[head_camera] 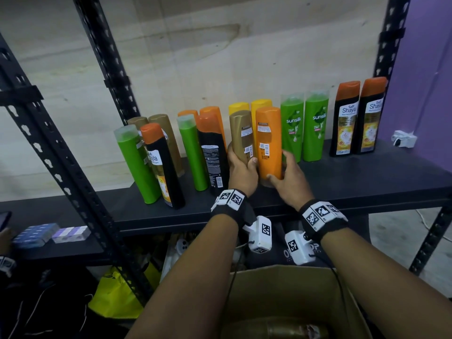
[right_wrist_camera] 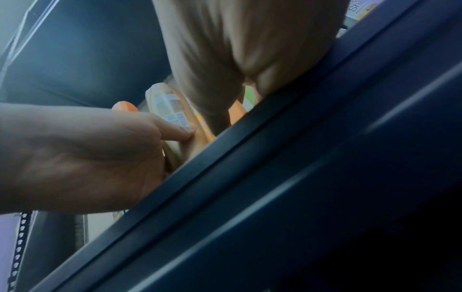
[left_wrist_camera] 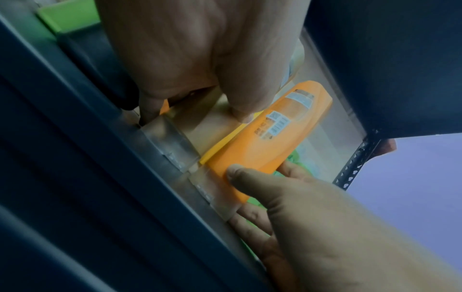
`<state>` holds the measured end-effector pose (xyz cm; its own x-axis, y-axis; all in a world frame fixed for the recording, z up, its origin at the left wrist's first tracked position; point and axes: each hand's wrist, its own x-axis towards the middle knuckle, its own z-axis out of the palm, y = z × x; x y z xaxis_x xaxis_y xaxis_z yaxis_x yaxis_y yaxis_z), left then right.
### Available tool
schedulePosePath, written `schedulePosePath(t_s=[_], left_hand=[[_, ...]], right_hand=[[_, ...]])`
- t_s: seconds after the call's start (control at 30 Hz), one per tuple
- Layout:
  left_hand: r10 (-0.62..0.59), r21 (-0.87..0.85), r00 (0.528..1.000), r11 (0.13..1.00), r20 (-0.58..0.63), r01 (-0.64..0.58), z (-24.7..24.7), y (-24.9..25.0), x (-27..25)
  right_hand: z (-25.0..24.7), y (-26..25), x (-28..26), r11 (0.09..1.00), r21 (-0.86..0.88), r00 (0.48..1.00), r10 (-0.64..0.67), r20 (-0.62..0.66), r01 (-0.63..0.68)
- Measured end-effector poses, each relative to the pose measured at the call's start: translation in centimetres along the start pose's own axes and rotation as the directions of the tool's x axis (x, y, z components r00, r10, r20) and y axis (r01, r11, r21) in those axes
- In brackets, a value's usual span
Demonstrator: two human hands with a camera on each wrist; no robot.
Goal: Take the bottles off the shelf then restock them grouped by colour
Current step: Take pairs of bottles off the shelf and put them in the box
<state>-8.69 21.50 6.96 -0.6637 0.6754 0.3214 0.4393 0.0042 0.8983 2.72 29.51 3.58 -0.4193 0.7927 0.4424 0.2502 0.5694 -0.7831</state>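
Note:
On the black shelf (head_camera: 342,182) stand several bottles in mixed colours. My left hand (head_camera: 242,170) grips the lower part of a gold bottle (head_camera: 241,135) in the middle of the row. Right beside it, my right hand (head_camera: 286,177) holds an orange bottle (head_camera: 269,143), thumb on its front and fingers behind. Both bottles stand upright, touching side by side. The left wrist view shows the gold bottle (left_wrist_camera: 207,126) under my left hand (left_wrist_camera: 200,59) and the orange bottle (left_wrist_camera: 275,138) pinched by my right hand (left_wrist_camera: 300,207).
Two yellow bottles (head_camera: 261,105) stand behind the held pair. Green bottles (head_camera: 315,126) and black orange-capped bottles (head_camera: 344,118) stand to the right; green, black, gold and orange ones (head_camera: 161,165) to the left. An open cardboard box (head_camera: 293,289) sits below, black shelf posts (head_camera: 107,69) at the sides.

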Motion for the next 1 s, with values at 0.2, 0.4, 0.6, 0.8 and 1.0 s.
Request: schedulePosePath(t_s=[0.2,0.4,0.6,0.8,1.0], left_hand=[[0.075,0.107,0.996,0.991,0.044,-0.079,-0.5,-1.4,-1.6],[0.116,0.15,0.991,0.983,-0.059,-0.106,0.0,-1.8,-2.5],[0.127,0.233,0.989,0.967,-0.081,-0.105,0.1,-1.8,-3.3],[0.142,0.285,0.987,0.952,-0.073,-0.115,-0.5,-2.3,-4.0],[0.18,0.257,0.982,0.953,-0.051,-0.162,-1.7,-2.5,-4.5]], right_hand=[[0.2,0.0,-0.2,1.0,-0.023,1.0,0.018,-0.024,-0.018],[0.4,-0.1,-0.4,0.999,-0.039,0.998,0.027,-0.057,-0.029],[0.1,-0.3,-0.9,0.998,-0.054,0.998,0.029,-0.06,-0.033],[-0.1,-0.7,-1.4,0.999,-0.022,0.994,0.033,-0.109,-0.035],[-0.6,-1.2,-1.9,1.0,0.003,0.994,-0.007,-0.109,0.008]])
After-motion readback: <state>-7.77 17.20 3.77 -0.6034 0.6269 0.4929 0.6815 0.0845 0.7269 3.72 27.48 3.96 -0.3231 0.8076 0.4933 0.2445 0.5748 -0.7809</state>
